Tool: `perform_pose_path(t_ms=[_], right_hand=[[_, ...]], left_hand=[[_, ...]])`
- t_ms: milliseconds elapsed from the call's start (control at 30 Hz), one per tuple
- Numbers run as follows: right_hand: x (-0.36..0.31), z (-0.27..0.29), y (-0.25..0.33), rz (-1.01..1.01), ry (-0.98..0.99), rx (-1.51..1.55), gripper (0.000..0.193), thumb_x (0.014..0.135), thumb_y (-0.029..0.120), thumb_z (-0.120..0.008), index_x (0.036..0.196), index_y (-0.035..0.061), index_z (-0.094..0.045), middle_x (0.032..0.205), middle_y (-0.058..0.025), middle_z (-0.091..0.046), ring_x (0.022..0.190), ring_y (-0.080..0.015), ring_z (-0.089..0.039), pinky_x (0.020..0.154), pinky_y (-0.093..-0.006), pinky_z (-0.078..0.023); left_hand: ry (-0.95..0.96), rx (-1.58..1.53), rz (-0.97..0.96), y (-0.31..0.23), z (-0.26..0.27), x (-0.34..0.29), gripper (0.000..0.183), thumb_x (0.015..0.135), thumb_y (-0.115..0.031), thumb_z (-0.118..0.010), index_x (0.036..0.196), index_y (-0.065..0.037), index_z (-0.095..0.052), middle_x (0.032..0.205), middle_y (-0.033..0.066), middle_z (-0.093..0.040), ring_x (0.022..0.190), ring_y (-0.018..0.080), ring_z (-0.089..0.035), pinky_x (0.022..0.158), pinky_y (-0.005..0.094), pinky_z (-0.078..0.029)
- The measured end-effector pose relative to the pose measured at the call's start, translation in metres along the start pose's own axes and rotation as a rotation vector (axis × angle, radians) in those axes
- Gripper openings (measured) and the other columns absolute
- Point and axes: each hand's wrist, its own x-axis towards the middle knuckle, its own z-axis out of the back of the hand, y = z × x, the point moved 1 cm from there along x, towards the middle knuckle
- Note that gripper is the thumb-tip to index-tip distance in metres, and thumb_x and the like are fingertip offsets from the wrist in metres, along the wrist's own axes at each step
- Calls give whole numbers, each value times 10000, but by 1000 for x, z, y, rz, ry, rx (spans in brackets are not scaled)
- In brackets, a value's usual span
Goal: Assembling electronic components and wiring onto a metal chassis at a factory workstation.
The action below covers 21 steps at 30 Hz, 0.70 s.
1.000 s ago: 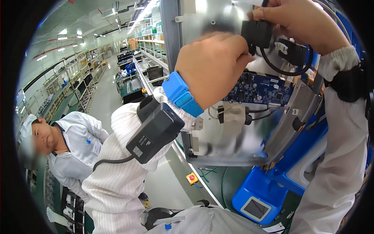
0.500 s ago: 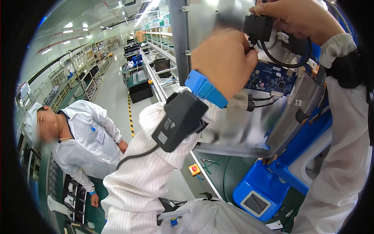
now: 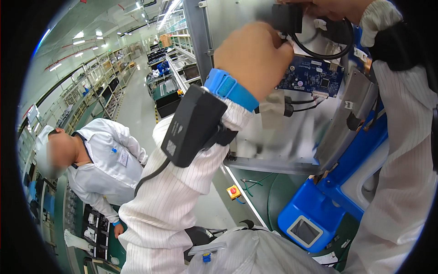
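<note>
The right hand (image 3: 335, 9) seems to grasp a black block (image 3: 292, 19) in front of the open metal housing (image 3: 287, 153), above a blue circuit board (image 3: 309, 75); the left hand (image 3: 253, 57) curls under it, fingertips hidden, so I can't tell its grip. Close two-handed handling, I'd judge, needing the block steady. Below spreads a green bench (image 3: 259, 208); beyond, a co-worker (image 3: 107, 155), then shelving (image 3: 106, 93).
</note>
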Motion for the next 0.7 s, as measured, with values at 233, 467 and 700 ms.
perform_pose_path(t_ms=[233,467,700], right_hand=[[-24,-3,-18,475,-268,-247,357,927,290,-655,763,-20,-726,579,-56,-617,501,-156,-561,480,-297,-417],[-12,10,-8,246,9,0,361,948,273,-640,738,-11,-713,561,-43,-599,478,-140,-530,463,-293,-399],[-9,6,-10,231,37,13,361,952,269,-636,731,-7,-708,558,-40,-594,470,-136,-518,455,-292,-391]], left_hand=[[252,19,17,-15,26,21,317,781,-327,-706,802,-14,-752,746,199,-698,731,388,-691,688,444,-556],[417,52,179,-39,47,25,376,833,-300,-712,792,74,-715,608,135,-634,597,179,-613,593,338,-499],[339,-7,200,-34,34,20,352,815,-271,-726,755,76,-704,573,126,-609,561,174,-591,555,345,-481]])
